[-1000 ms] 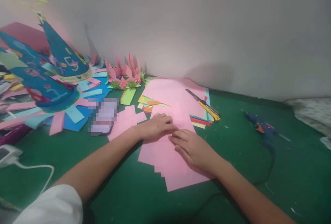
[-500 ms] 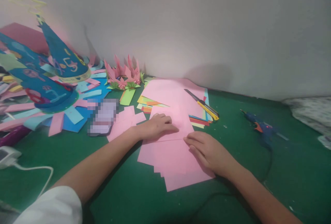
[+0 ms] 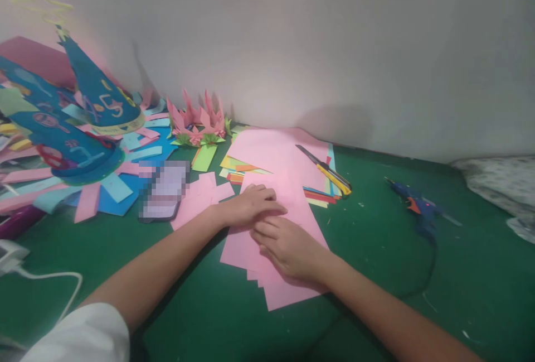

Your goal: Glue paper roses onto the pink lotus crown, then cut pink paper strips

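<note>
Several pink paper sheets [image 3: 286,297] lie overlapping on the green table, the top one with a crease or folded edge across it. My left hand [image 3: 251,206] rests on the upper part of this pink paper, fingers stretched out. Just below and touching or nearly touching it, my right hand [image 3: 290,247] lies over the paper with its fingers extended flat. Together they cover most of the crease. Behind them, a yellow and black cutter knife [image 3: 328,173] sits on a pile of coloured paper [image 3: 276,144].
To the left are a phone [image 3: 166,192], small pink paper pieces [image 3: 200,192], a pink paper crown [image 3: 198,122] and blue cone hats [image 3: 100,86]. A blue glue gun [image 3: 418,206] with its cord lies on the right. A white charger [image 3: 12,256] is at the left edge.
My right hand has slid left along the crease until it is right beside my left hand. My left hand stays in place on the paper.
</note>
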Demonstrator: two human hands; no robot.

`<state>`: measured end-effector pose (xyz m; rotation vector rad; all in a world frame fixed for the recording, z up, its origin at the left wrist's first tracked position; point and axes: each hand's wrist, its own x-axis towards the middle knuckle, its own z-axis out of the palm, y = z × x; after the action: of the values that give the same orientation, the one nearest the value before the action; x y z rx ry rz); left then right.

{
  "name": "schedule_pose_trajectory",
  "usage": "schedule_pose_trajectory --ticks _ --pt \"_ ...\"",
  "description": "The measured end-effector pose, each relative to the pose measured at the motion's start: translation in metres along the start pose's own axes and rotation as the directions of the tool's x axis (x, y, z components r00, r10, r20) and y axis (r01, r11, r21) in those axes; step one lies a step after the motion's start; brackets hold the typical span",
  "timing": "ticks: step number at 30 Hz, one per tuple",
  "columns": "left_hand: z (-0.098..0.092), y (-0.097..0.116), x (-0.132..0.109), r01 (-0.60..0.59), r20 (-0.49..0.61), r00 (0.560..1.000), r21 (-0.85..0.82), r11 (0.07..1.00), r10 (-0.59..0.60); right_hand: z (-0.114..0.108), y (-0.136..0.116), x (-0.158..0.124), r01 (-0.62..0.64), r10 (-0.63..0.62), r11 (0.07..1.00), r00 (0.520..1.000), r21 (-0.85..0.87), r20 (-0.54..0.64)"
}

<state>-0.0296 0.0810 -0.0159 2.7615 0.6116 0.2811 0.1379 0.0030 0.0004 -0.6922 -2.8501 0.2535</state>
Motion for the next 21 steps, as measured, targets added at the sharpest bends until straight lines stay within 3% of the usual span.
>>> schedule_pose_trajectory --ticks 6,11,16,21 --pt "0.001 -0.002 0.001 -0.006 -0.014 1.0 -0.025 1.0 0.005 0.003 -0.006 0.011 0.003 -0.003 1.0 1.0 0.022 0.016" --pt "0.005 -0.004 0.002 -0.029 -0.077 0.997 -0.014 0.999 0.028 -0.006 0.009 -0.026 -0.142 0.146 0.986 0.988 0.082 -0.05" --pt "0.007 -0.007 0.004 -0.039 -0.124 0.992 -0.008 0.999 0.037 -0.013 0.028 -0.072 -0.292 0.287 0.957 0.944 -0.005 -0.162" --pt "0.007 -0.009 0.005 -0.056 -0.126 0.99 0.005 0.998 0.056 -0.008 0.034 -0.083 -0.342 0.327 0.939 0.917 -0.03 -0.231"
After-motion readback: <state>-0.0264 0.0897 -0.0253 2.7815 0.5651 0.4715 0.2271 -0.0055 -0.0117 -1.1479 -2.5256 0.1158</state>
